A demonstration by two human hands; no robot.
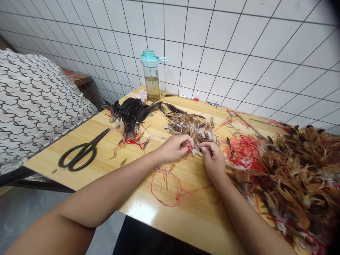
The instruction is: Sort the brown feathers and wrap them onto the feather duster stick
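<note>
My left hand (175, 147) is closed in a pinch on red thread (189, 148) at the base of a small bunch of brown feathers (190, 128) lying on the wooden table (183, 219). Close beside it, my right hand (213, 157) pinches the quill ends of the same bunch, fingers pressed together. A loose loop of red thread (166, 187) trails on the table under my wrists. A large heap of brown feathers tangled with red thread (289, 173) fills the table to the right of my right hand.
A pile of black feathers (131, 112) lies at the back left, with black-handled scissors (83, 151) near the left edge. A teal-lidded bottle (152, 75) and a red-capped marker (188, 97) stand by the tiled wall. A patterned cushion (32, 102) is left of the table.
</note>
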